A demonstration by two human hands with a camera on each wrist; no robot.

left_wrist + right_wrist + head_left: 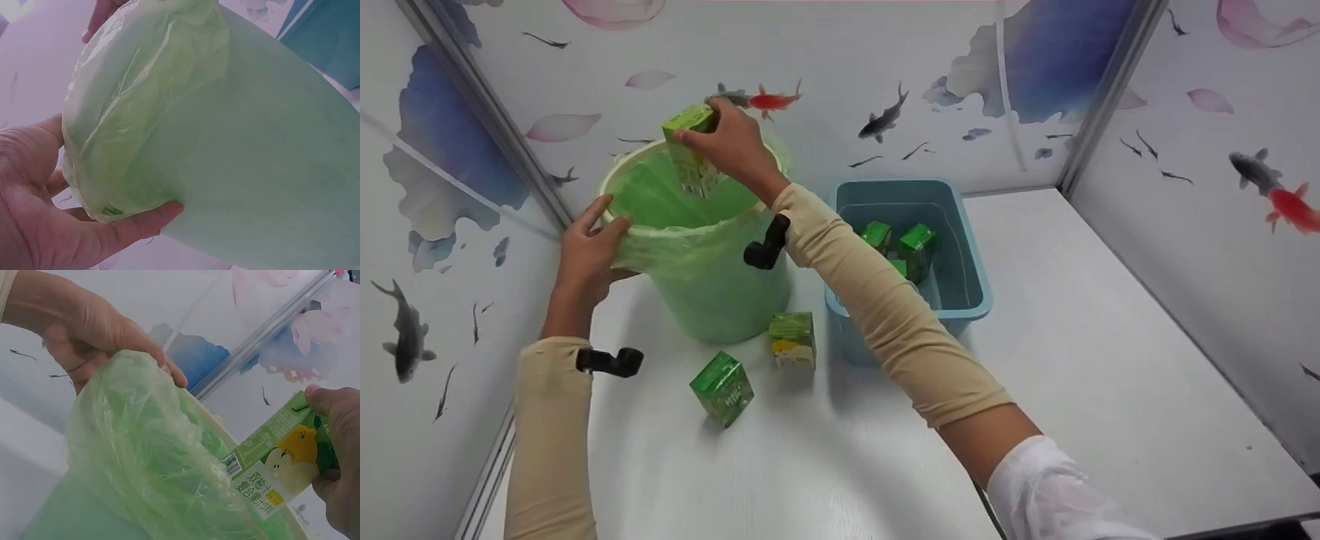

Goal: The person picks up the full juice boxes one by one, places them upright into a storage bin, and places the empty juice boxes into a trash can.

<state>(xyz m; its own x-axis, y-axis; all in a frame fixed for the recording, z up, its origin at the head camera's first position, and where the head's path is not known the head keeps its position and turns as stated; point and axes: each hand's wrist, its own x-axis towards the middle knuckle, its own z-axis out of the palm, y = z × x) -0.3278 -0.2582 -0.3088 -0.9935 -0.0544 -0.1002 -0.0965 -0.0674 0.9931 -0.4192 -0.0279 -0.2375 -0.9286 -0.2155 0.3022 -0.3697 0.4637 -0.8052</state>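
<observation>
A green bin (720, 285) with a thin green bag (129, 112) folded over its rim stands on the white table. My left hand (589, 251) grips the rim at the left, thumb and fingers on either side of the bag's fold. Over the bin's mouth, my right hand (739, 142) pinches a yellow-green juice carton (281, 458) by its upper end. The carton is tilted, and its lower end reaches inside the rim in the head view. In front of the bin, a dark green carton (723, 390) and a yellow-green carton (793, 341) rest on the table.
Right of the bin stands a blue plastic tub (981, 289) with several green cartons (917, 244) inside. My right forearm crosses over its left front corner. White panels (825, 45) printed with fish and petals enclose the table at the back and sides.
</observation>
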